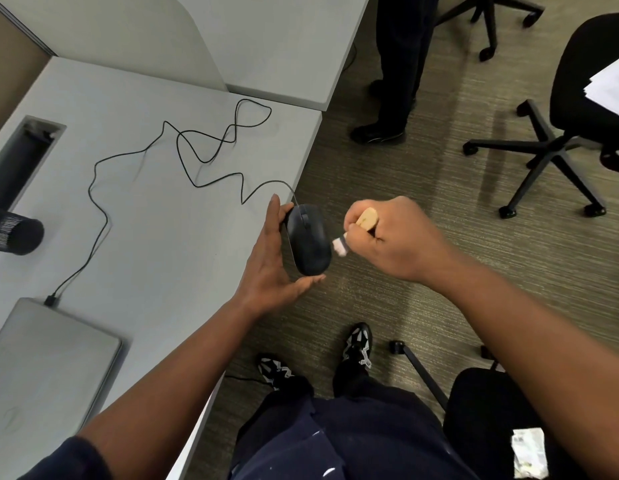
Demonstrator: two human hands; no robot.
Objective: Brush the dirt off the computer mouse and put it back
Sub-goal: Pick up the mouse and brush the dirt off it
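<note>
1. Carpeted office floor [387,174] runs beneath a pale grey desk [135,209] whose corner reaches toward the middle of the view.
2. Black swivel chairs [557,140] stand on the carpet at the right, and another person's dark trouser legs [398,64] are near the top.
3. Closed grey laptop [45,362] lies on the desk at lower left, a thin black cable [93,188] plugged into its far edge and looping across the desktop.
4. Left hand [270,268] holds the black computer mouse [308,239] just off the desk's edge, above the floor, fingers along its far side and thumb under its near end.
5. Right hand [394,237] has its fingers curled tight around a wooden-handled brush [367,218].
6. White bristles [340,245] touch the mouse's right side.
</note>
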